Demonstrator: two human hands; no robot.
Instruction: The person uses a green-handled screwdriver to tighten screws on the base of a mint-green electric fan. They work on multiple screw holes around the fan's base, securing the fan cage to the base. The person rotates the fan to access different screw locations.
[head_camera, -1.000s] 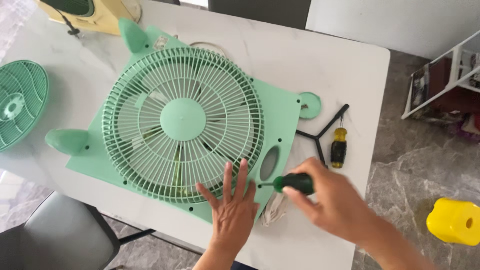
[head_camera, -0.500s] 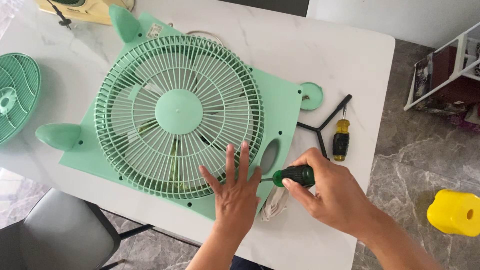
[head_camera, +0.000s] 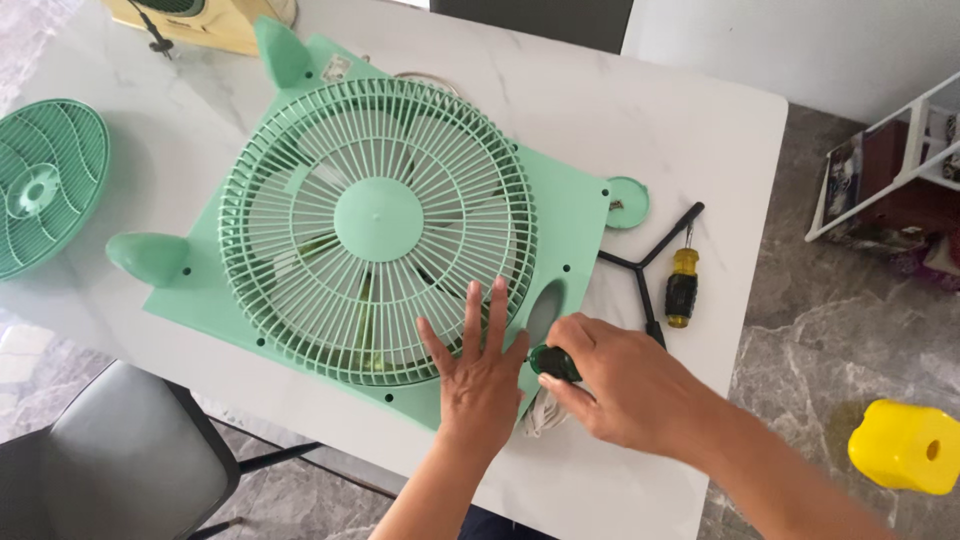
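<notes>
A mint-green box fan panel (head_camera: 575, 215) lies flat on the white table (head_camera: 690, 130), its round grille (head_camera: 375, 225) facing up. My left hand (head_camera: 478, 375) presses flat, fingers spread, on the panel's near right corner by the grille's rim. My right hand (head_camera: 625, 385) grips a green-handled screwdriver (head_camera: 552, 362), its tip hidden behind my left hand at the panel's corner beside an oval slot (head_camera: 545, 315). A white cloth (head_camera: 540, 415) pokes out under my right hand.
A yellow-and-black screwdriver (head_camera: 682, 283) and a black three-armed bracket (head_camera: 645, 265) lie right of the panel, a small green round cap (head_camera: 627, 202) above them. A second green grille (head_camera: 45, 185) sits at the left. A grey chair (head_camera: 120, 460) and yellow stool (head_camera: 905, 445) stand on the floor.
My right hand has tilted the screwdriver from lying sideways to more upright, moving in closer to my left hand. The left hand stays flat on the panel. The view shifted slightly.
</notes>
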